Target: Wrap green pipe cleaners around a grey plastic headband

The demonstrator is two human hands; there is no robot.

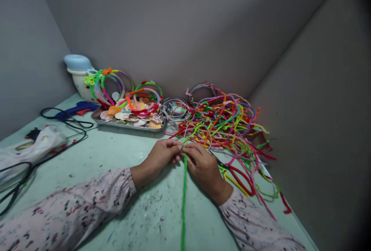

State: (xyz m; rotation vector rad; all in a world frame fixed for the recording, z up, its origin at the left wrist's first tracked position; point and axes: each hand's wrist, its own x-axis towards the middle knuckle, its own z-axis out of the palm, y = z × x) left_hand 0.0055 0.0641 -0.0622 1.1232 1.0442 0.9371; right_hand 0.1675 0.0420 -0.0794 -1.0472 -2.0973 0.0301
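My left hand [160,160] and my right hand [204,168] meet above the table, fingertips pinched together. Between them, a green pipe cleaner [184,197] hangs straight down toward me from the fingertips. A thin wire ring [211,139] rises from the same pinch point, with some light green along its near left side. My left fingers grip the wire ring, and my right thumb and fingers pinch the green pipe cleaner against it. The exact contact is partly hidden by the fingers. Red-handled scissors [242,179] lie just right of my right hand.
A tangled heap of colourful pipe cleaners [223,119] spreads at the right. Coiled wire rings [175,109] lie beside a metal tray [130,128] of shells and wrapped rings. At the left are a blue glue gun [75,110], a black cord [82,129], a plastic bag [43,145] and a light-blue-lidded container [79,75].
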